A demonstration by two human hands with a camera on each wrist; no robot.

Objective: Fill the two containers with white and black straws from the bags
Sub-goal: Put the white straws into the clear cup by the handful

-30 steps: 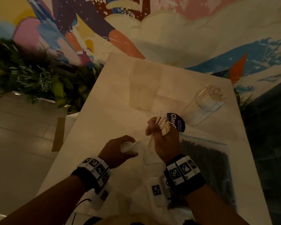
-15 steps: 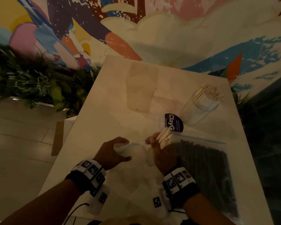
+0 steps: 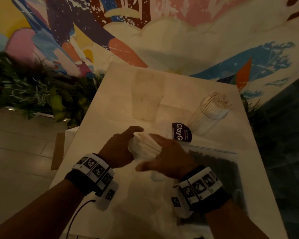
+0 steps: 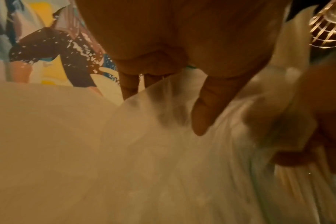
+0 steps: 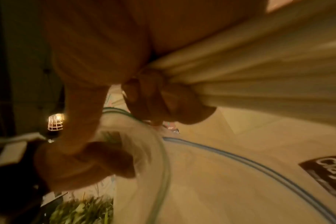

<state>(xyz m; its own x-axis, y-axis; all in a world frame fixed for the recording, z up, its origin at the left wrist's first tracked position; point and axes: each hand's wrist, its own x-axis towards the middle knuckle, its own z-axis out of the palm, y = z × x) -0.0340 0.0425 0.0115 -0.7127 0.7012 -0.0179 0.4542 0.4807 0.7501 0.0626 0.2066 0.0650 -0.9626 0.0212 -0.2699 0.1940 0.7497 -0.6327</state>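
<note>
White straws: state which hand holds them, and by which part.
The right hand grips the bundle of white straws around its near end. The left hand cups the far tips, with clear bag plastic under its fingers.

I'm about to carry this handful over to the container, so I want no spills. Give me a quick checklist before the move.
1. Bundle of white paper straws gripped by right hand: ok.
2. Left hand steadying the bundle's far end: ok.
3. Straws fully out of their clear zip bag: cannot tell.
4. Clear round container of white straws upright: ok.
5. Room left in it: not ok, looks packed.
6. Clear zip bag of black straws untouched: ok.
</note>
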